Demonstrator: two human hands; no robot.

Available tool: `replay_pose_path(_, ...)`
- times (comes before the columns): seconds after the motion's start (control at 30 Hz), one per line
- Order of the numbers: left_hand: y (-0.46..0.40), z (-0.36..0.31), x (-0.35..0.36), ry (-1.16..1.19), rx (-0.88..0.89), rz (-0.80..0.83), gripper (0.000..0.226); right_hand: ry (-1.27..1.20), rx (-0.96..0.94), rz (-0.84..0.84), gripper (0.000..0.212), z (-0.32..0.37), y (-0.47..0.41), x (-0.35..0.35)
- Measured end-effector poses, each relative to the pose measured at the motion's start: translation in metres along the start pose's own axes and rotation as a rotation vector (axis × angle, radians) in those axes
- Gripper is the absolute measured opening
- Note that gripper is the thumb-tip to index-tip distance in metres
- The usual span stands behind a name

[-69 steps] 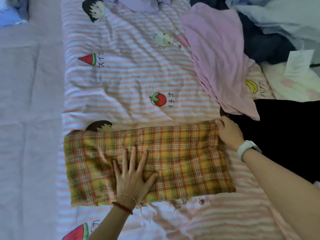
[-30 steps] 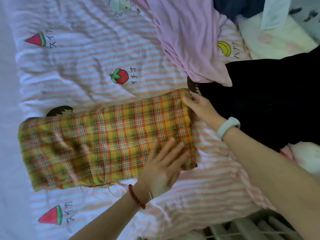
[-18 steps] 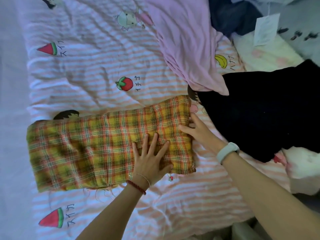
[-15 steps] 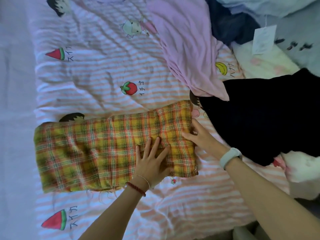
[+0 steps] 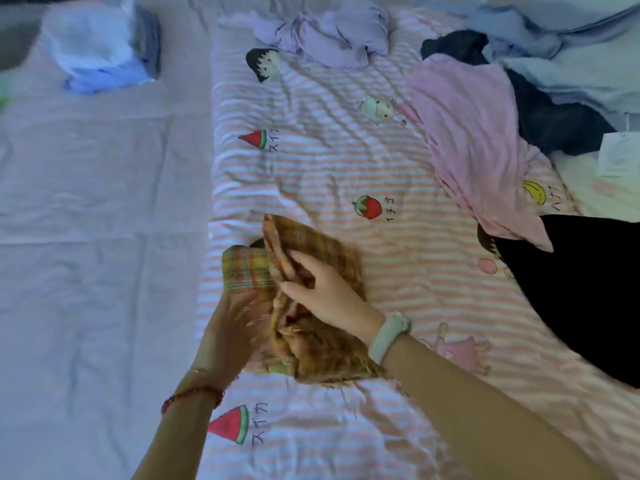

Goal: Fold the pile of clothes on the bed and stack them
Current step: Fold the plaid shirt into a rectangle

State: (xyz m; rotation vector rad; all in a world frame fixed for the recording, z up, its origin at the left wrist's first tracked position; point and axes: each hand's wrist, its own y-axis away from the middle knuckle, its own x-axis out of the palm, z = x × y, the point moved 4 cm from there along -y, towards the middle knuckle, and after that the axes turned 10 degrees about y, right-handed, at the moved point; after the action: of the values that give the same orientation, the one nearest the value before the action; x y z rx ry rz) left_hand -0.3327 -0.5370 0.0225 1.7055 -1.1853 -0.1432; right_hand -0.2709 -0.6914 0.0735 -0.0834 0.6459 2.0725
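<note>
Right hand (image 5: 325, 292) pinches a fold of the plaid cloth (image 5: 311, 306) and carries it over toward the bed's left side. Left hand (image 5: 232, 334) sits blurred against the cloth's left end; its fingers, cannot tell. The cloth lies on the striped blanket (image 5: 329, 161), pink garment (image 5: 474, 140) and black garment (image 5: 581, 289) to the right.

Your bed (image 5: 86, 237) carries a striped quilt (image 5: 311, 168). On it lie the plaid cloth (image 5: 322, 355) near the front edge, a pink garment (image 5: 474, 140) and black garment (image 5: 571, 289) toward the right.
</note>
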Motion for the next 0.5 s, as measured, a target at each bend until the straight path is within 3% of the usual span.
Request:
replay_pose_path(0.07,-0.004,-0.014,-0.021,0.015,0.012,-0.033,0.049,-0.027,0.049,0.095,0.052,0.002,-0.019,0.039)
replay_pose_path(0.1,-0.004,-0.018,-0.021,-0.029,0.023,-0.026,0.045,-0.015,0.030,0.052,0.047,0.000,-0.021,0.045)
replay_pose_path(0.2,-0.012,-0.020,-0.020,-0.304,0.116,0.019,0.038,0.175,-0.185,-0.426,0.029,-0.008,-0.010,0.039)
replay_pose_path(0.23,-0.015,-0.017,-0.017,-0.462,0.168,-0.006,0.045,0.319,-0.233,-0.589,0.029,-0.015,-0.001,0.036)
replay_pose_path(0.3,-0.020,-0.005,-0.013,-0.853,0.291,-0.133,0.064,0.566,-0.160,-0.751,0.031,-0.035,0.015,0.033)
replay_pose_path(0.37,-0.019,0.000,-0.006,-1.043,0.462,-0.281,0.050,0.732,-0.019,-0.705,0.037,-0.059,0.025,0.039)
replay_pose_path(0.43,-0.020,-0.002,-0.005,-0.941,0.597,-0.303,0.019,0.811,0.073,-0.538,0.048,-0.083,0.033,0.052)
replay_pose_path(0.5,-0.021,-0.006,-0.014,-0.775,0.588,-0.272,0.016,0.844,0.092,-0.392,0.054,-0.101,0.040,0.066)
